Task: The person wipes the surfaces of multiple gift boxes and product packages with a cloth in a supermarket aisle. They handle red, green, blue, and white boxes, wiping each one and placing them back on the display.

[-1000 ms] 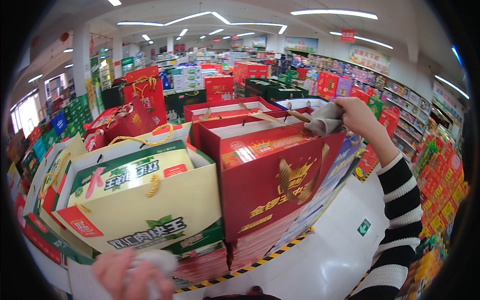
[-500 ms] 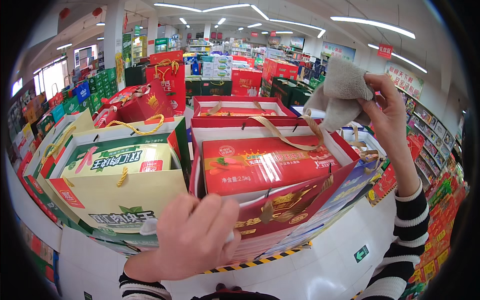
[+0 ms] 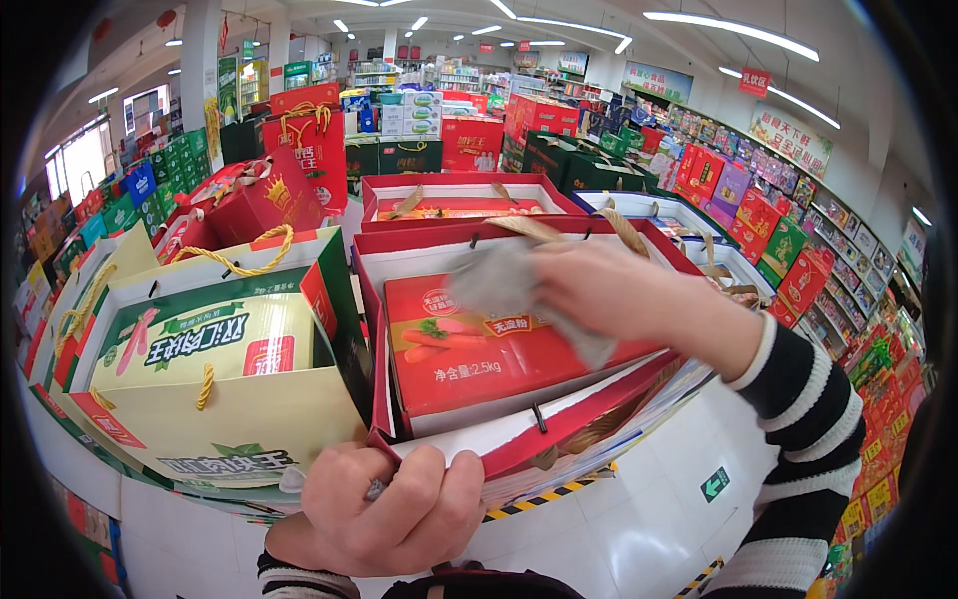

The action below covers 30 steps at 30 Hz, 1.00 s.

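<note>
My right hand presses a grey cloth onto the red box that lies inside an open red gift bag. The sleeve on that arm is striped black and white. My left hand grips the near front edge of the red bag, thumb over the rim. The cloth is blurred. A cream and green gift bag with yellow rope handles stands just left of the red bag.
More red gift bags stand behind, with blue and white boxes to the right. Stacks of red and green cartons fill the shop behind. Shelves of goods run along the right. White tiled floor lies below.
My right hand has come down from head height with the cloth onto the red box. My left hand has moved to the bag's front rim and closed on it.
</note>
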### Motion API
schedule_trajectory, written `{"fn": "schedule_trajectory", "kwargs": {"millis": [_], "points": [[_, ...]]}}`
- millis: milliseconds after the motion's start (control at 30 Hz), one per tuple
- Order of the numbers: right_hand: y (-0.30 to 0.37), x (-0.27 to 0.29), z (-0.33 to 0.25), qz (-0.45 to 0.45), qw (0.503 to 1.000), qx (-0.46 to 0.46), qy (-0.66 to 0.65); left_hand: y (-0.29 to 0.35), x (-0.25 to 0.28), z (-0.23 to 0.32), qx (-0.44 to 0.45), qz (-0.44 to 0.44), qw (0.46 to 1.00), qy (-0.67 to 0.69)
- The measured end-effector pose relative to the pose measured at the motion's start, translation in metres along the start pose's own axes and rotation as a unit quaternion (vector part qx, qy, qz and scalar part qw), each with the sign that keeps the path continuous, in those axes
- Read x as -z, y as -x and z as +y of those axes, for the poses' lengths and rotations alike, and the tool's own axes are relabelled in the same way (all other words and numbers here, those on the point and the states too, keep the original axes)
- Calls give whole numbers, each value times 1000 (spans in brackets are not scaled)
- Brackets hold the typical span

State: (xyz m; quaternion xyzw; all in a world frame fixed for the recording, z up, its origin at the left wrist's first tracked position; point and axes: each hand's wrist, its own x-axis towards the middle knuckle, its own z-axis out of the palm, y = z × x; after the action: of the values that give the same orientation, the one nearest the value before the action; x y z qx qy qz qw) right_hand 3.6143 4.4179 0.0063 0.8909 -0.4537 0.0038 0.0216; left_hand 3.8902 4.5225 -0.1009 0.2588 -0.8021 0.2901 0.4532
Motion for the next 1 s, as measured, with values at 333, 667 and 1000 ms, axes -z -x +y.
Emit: {"fn": "schedule_trajectory", "kwargs": {"millis": [333,667,1000], "points": [[65,22,41,-53,983,-177,11,-9,-15,-5,28,66,997,-1],[-34,-3,-57,56,947,278,-152,-7,-13,-6,10,49,999,-21],[55,23,5,-50,978,76,-190,4,-5,1,44,-23,998,-28]]}}
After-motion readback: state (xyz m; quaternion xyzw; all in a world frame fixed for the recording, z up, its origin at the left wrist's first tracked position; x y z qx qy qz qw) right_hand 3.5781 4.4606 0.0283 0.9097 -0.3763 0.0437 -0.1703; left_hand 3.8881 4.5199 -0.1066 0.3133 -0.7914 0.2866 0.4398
